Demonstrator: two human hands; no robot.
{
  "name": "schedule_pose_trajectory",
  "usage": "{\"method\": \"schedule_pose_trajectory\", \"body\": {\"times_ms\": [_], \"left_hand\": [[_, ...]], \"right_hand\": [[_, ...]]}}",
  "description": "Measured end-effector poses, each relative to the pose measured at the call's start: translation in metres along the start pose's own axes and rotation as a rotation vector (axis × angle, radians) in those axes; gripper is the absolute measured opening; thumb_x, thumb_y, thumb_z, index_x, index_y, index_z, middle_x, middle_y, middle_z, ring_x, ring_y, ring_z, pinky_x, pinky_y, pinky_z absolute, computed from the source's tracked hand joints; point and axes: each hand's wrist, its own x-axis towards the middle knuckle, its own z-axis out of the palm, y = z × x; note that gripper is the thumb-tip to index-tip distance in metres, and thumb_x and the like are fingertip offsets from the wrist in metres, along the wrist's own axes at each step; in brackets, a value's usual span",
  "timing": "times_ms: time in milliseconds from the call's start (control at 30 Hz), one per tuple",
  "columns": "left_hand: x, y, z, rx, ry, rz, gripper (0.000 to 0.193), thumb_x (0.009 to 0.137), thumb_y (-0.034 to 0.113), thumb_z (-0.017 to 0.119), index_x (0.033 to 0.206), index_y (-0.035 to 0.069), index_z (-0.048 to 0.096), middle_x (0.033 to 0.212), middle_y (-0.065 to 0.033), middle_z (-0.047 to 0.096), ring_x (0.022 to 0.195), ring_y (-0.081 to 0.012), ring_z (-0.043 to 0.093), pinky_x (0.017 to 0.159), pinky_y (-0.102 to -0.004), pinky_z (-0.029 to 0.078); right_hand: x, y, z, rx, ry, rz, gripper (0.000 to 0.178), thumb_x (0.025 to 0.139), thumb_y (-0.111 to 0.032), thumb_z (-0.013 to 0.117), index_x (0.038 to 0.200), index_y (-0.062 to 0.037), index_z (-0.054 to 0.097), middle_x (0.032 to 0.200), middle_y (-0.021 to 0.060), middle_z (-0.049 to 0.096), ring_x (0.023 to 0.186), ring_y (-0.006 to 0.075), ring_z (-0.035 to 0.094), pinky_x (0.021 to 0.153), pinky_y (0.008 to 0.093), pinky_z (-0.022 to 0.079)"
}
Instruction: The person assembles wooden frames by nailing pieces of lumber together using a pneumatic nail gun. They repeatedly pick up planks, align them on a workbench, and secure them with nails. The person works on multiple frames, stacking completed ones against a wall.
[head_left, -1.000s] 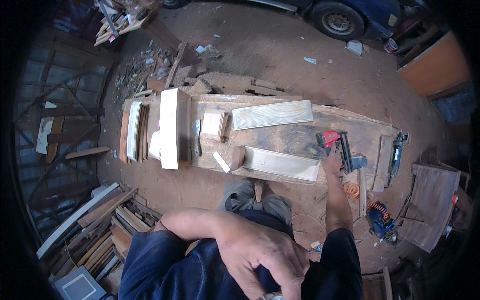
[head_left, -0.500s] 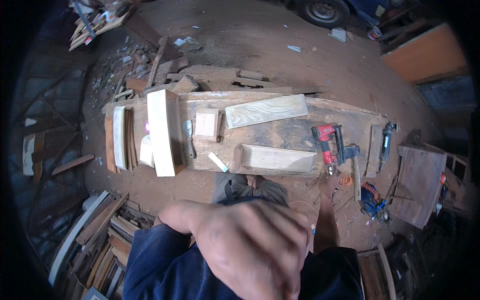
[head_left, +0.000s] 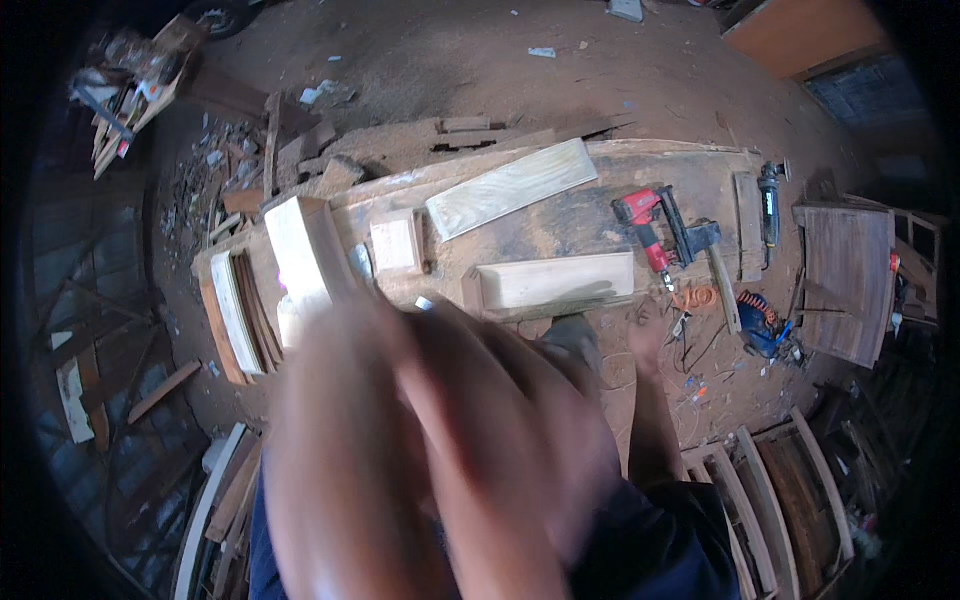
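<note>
My left hand is raised very near the camera, large and smeared by motion, so its fingers cannot be read. It covers my lap and part of the bench's front edge. My right hand hangs at the front edge, fingers loosely apart and seemingly holding nothing. Just above it lies a red and black nail gun, apart from the hand. Left of that hand sits a long wooden piece with a raised end. A pale grained board lies behind it, and a small square wooden block farther left.
On the bench are a hammer, a grinder-like power tool, a scraper, a tall pale wooden box and stacked slats. An orange coiled hose hangs by the front edge. Timber piles flank me.
The view has turned and shifted. My left hand has come closer to the camera and blurred more. My right hand has moved away from the nail gun's lower end.
</note>
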Motion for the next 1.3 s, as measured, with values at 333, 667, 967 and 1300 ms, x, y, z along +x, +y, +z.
{"method": "schedule_pose_trajectory", "body": {"times_ms": [333, 667, 967, 1300], "left_hand": [[-0.075, -0.053, -0.418, 2.27, 0.658, -0.726, 0.126, 0.069, 0.067, 0.086, 0.157, -0.003, 0.028, 0.142, -0.0309, 0.054, 0.135, -0.0418, 0.053, 0.115, -0.0481, 0.041], [-0.079, -0.05, -0.437, 2.284, 0.605, -0.965, 0.135, 0.065, 0.06, 0.089, 0.159, -0.007, 0.019, 0.146, -0.0343, 0.047, 0.132, -0.0433, 0.055, 0.109, -0.0449, 0.048], [-0.01, -0.121, -0.283, 1.625, 0.114, -0.416, 0.109, 0.06, 0.035, 0.096, 0.147, -0.002, 0.042, 0.136, -0.0229, 0.054, 0.126, -0.037, 0.057, 0.1, -0.0457, 0.054], [-0.036, -0.29, -0.293, 1.355, -0.467, -0.379, 0.109, 0.073, 0.039, 0.088, 0.157, 0.0, 0.032, 0.142, -0.028, 0.049, 0.13, -0.0447, 0.049, 0.111, -0.0504, 0.042]], "right_hand": [[0.062, -0.004, 0.117, -0.017, 0.166, 0.193, 0.087, 0.088, -0.048, 0.074, 0.152, 0.003, 0.044, 0.15, 0.0371, 0.043, 0.142, 0.0535, 0.035, 0.115, 0.0533, 0.038], [0.037, -0.085, 0.115, 0.081, -0.181, -0.01, 0.08, 0.091, -0.046, 0.076, 0.148, 0.0029, 0.049, 0.142, 0.0314, 0.056, 0.129, 0.042, 0.057, 0.11, 0.0447, 0.046], [0.006, -0.138, 0.094, 0.657, -0.611, -0.152, 0.08, 0.091, -0.038, 0.08, 0.153, -0.003, 0.045, 0.133, 0.019, 0.063, 0.109, 0.0243, 0.066, 0.095, 0.0384, 0.056], [0.058, -0.062, 0.05, 0.809, -0.253, 0.197, 0.028, 0.096, -0.011, 0.074, 0.12, 0.0033, 0.067, 0.099, 0.0051, 0.074, 0.08, 0.0109, 0.068, 0.072, 0.0268, 0.055]]}}
